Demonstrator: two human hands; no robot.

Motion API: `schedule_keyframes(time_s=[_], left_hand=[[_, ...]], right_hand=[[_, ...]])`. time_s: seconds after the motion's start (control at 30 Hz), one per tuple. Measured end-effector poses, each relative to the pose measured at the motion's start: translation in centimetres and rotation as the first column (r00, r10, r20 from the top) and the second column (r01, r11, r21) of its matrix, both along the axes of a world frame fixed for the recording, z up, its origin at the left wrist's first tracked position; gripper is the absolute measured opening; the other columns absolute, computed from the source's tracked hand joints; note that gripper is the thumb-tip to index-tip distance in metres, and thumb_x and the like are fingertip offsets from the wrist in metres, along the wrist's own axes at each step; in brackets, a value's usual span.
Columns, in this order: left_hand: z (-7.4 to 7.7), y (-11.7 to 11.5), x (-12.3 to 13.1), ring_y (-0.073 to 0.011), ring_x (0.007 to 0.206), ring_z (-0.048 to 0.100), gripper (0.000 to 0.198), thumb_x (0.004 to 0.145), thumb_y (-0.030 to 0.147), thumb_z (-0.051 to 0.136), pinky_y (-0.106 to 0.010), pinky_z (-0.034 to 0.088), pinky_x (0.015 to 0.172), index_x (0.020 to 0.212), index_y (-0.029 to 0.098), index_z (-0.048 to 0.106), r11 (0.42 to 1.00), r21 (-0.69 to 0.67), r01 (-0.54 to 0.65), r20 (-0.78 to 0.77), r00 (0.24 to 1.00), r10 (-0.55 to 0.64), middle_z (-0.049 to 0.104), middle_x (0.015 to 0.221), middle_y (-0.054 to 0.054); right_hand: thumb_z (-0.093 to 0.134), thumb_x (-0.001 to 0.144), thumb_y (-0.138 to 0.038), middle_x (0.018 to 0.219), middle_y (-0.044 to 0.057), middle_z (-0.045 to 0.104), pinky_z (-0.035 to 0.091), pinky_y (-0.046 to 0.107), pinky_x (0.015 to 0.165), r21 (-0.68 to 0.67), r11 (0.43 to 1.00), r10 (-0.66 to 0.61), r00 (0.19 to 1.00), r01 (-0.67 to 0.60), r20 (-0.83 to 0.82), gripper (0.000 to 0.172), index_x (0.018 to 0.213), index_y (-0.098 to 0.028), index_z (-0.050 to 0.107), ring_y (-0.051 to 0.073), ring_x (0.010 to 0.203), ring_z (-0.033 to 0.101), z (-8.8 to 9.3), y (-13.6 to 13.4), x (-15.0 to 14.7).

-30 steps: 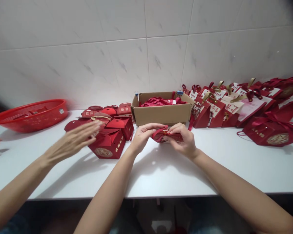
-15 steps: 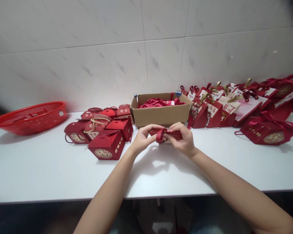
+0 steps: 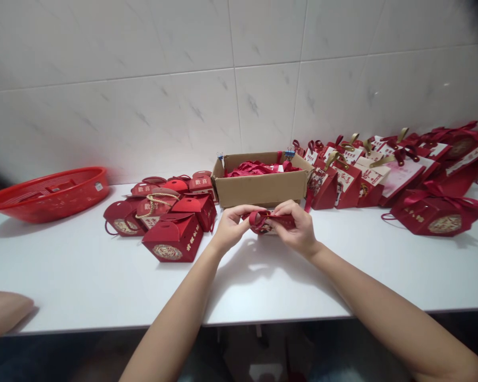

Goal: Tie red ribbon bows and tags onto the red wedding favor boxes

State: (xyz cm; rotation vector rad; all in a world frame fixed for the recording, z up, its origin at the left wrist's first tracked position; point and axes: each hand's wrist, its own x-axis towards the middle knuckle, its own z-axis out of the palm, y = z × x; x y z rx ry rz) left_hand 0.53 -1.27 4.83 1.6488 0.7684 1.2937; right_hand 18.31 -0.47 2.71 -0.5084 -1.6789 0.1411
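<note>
My left hand (image 3: 230, 227) and my right hand (image 3: 297, 225) meet over the white table (image 3: 83, 286), just in front of a cardboard box. Between them they pinch a small red gift box with a red ribbon (image 3: 263, 220); the fingers of both hands are closed on the ribbon loop and the box sides. Most of the little box is hidden behind my fingers.
An open cardboard box (image 3: 263, 187) full of red ribbons stands behind my hands. A cluster of red gift boxes (image 3: 171, 209) lies to the left, a row of red gift bags (image 3: 386, 172) to the right. A red plastic basket (image 3: 48, 192) sits far left. Another person's arm (image 3: 2, 313) rests at the lower left edge.
The other person's hand has left the red gift boxes and pulled back to the table's lower left edge. My hands kept working the ribbon on the small box, forming a loop.
</note>
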Motion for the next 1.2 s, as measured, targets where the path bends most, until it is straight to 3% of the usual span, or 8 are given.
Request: schedule_keyframes(time_s=[0.3, 0.67, 0.97, 1.2], left_hand=[[0.5, -0.6, 0.3, -0.0156, 0.074, 0.064, 0.025, 0.069, 0.032, 0.073, -0.026, 0.053, 0.067, 0.085, 0.013, 0.067, 1.000, -0.027, -0.002, 0.031, 1.000, 0.003, 0.068, 0.086, -0.007], [0.4, -0.7, 1.1, -0.0113, 0.056, 0.059, 0.025, 0.065, 0.035, 0.075, -0.023, 0.051, 0.054, 0.077, 0.013, 0.071, 0.990, -0.075, -0.119, 0.111, 0.986, 0.127, 0.070, 0.068, -0.004], [0.6, -0.8, 1.5, -0.0137, 0.055, 0.061, 0.027, 0.063, 0.035, 0.076, -0.025, 0.051, 0.052, 0.079, 0.014, 0.075, 0.979, -0.119, -0.164, 0.107, 0.978, 0.177, 0.073, 0.072, -0.006], [0.9, -0.9, 1.8, -0.0109, 0.051, 0.057, 0.025, 0.063, 0.033, 0.076, -0.023, 0.049, 0.050, 0.079, 0.015, 0.075, 0.969, -0.185, -0.163, 0.116, 0.976, 0.186, 0.071, 0.066, -0.004]], right_hand=[[0.066, 0.075, -0.017, 0.075, 0.001, 0.060, 0.047, 0.033, 0.064, 0.034, 0.999, 0.014, 0.999, -0.015, 0.031, 0.019, 0.082, -0.024, 0.049, 0.018, 0.069, 0.061, 0.1, -0.1, -0.1], [0.066, 0.075, -0.018, 0.075, 0.001, 0.058, 0.046, 0.033, 0.064, -0.013, 0.999, 0.031, 0.999, -0.031, 0.030, 0.018, 0.081, -0.023, 0.050, 0.017, 0.068, 0.058, 0.1, 0.1, 0.0], [0.065, 0.075, -0.018, 0.075, 0.001, 0.058, 0.046, 0.033, 0.065, -0.026, 0.999, 0.041, 0.999, -0.041, 0.035, 0.016, 0.080, -0.023, 0.050, 0.017, 0.069, 0.058, 0.2, 0.1, 0.0], [0.065, 0.075, -0.018, 0.074, 0.001, 0.058, 0.045, 0.032, 0.064, -0.021, 0.999, 0.044, 0.998, -0.043, 0.049, 0.017, 0.079, -0.023, 0.050, 0.017, 0.068, 0.058, 0.4, 0.0, -0.1]])
